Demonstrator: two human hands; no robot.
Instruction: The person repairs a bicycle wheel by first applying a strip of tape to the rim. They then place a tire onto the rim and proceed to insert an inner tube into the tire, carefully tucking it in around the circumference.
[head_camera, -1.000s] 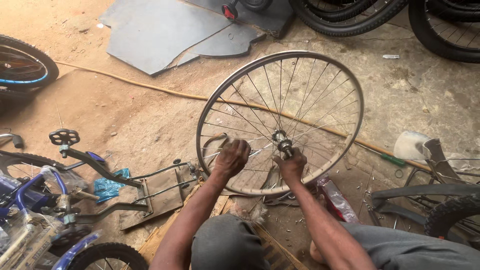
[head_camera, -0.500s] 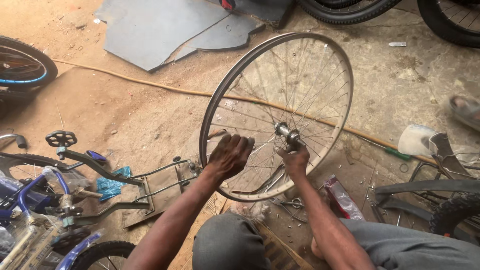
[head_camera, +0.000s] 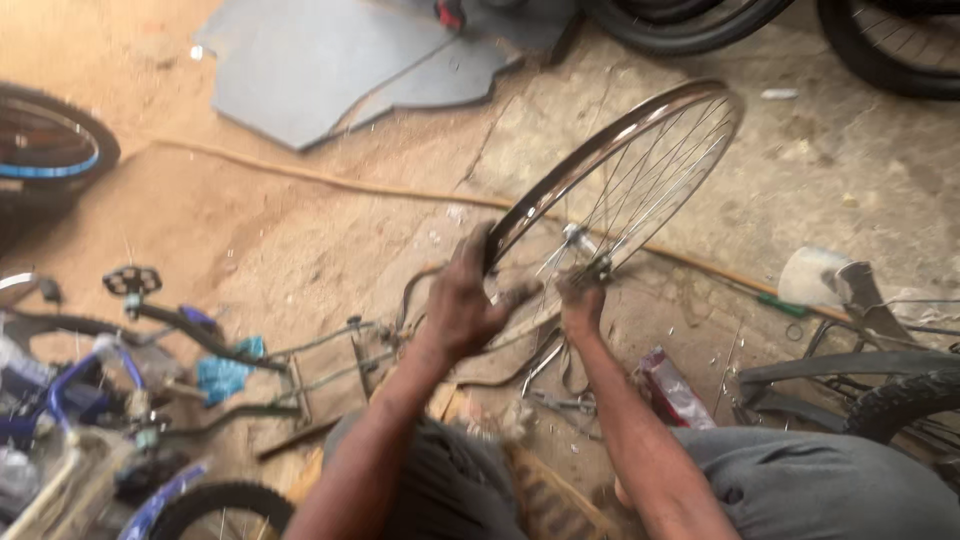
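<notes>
Bare spoked wheel (head_camera: 640, 165), no tyre, stands tilted on edge over the dirt floor (head_camera: 250, 230), seen nearly edge-on from this angle. Left hand (head_camera: 465, 295) grasps the rim at its lower left, fingers wrapped over the metal. Right hand (head_camera: 583, 300) is at the hub (head_camera: 580, 245), pinching the axle end from below; motion blur makes it hard to tell exactly which part it grips. Containers: only a whitish cup-like object (head_camera: 810, 275) at right, lying on its side, contents not visible. A red-and-white packet (head_camera: 672, 388) lies just beside the right forearm. A long cord (head_camera: 330, 182) crosses the floor and passes behind the wheel. Grey flat sheet (head_camera: 340, 60) lies at the top, well apart from the wheel. Metal carrier rack (head_camera: 325, 375) lies on the ground just left of the left forearm, with a blue cloth (head_camera: 225, 372) and a pedal crank (head_camera: 135, 282) further left. Cut off: tyres along the top edge (head_camera: 880, 45), a wheel at left edge (head_camera: 50, 150), a knobbly tyre (head_camera: 905, 405) at right, bike frames bottom left. Small tools under the wheel are too blurred to identify.
</notes>
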